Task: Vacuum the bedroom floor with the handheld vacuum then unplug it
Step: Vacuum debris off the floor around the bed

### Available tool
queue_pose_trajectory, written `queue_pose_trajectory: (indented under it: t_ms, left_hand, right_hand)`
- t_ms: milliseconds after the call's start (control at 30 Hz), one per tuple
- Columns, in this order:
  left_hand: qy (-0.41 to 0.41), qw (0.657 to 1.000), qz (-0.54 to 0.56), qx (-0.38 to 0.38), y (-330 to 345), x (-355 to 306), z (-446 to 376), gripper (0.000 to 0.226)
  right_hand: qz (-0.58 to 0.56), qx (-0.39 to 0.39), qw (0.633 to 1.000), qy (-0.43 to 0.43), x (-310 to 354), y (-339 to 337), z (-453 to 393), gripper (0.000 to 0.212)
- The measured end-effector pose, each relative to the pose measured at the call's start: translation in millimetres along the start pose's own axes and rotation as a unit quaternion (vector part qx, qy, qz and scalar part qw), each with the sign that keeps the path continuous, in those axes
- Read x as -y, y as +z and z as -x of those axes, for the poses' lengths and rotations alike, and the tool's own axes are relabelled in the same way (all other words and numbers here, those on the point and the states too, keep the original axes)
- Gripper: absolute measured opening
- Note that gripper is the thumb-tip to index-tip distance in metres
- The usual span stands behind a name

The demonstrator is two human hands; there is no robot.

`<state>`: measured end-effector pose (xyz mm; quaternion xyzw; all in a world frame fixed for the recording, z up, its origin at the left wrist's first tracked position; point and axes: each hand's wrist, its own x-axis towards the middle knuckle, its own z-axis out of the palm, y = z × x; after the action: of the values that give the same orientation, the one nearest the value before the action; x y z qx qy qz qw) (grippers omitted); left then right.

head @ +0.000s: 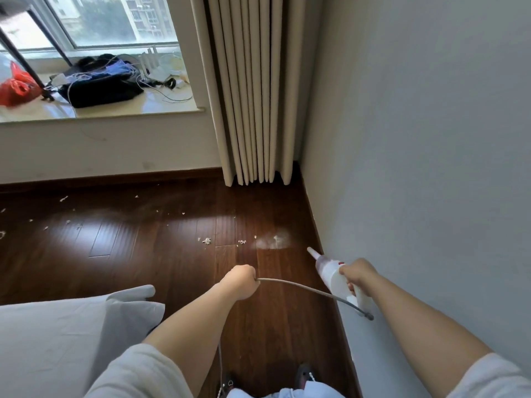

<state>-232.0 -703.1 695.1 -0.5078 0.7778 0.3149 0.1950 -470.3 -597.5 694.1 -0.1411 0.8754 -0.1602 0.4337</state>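
From the head view, the right hand [357,275] has its fingers curled round the handle of the white handheld vacuum [334,275], which it holds above the dark wooden floor [143,254], near the grey wall [416,168] on the right. The narrow nozzle [313,253] of the vacuum is tilted forward and down, and it points to a pale patch of dust [273,241] on the floor, just in front of its tip but not touching it. The left hand [241,281] is closed in a fist around the grey power cord [301,288]. The cord runs in a curve from this fist to the back end of the vacuum, and another part of it hangs down below the left forearm. Small white scraps [207,240] lie on the floor, some near the dust patch and others farther to the left. A beige curtain [253,96] hangs in the corner beside the wall. On the window sill [172,104] lie a black bag [100,87], a red plastic bag [15,87] and loose cables. A grey pillow [71,326] is at the lower left
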Motion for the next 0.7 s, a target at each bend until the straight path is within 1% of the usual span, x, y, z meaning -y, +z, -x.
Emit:
queue_pose_trajectory:
  t_ms: [133, 300, 500, 700]
  left_hand:
    - [-0.007, 1.0, 0.009, -0.004, 5.7, -4.5, 3.4, 0.029]
    - [-0.029, 0.999, 0.013, -0.01, 8.9, 4.5, 9.5, 0.029]
    - [-0.05, 0.998, 0.036, -0.024, 7.1, 24.9, 16.2, 0.03]
    - [-0.077, 0.994, 0.068, -0.044, 2.1, 57.5, 23.9, 0.028]
  right_hand:
    - [-0.019, -0.004, 1.0, 0.0, -7.0, -3.9, -7.1, 0.027]
    - [-0.034, 0.02, 0.999, -0.016, 7.2, -1.5, -8.4, 0.012]
    - [-0.016, 0.067, 0.997, -0.038, 31.4, 16.3, -1.1, 0.022]
    - [0.021, 0.086, 0.993, -0.078, 50.4, 53.4, 11.0, 0.026]
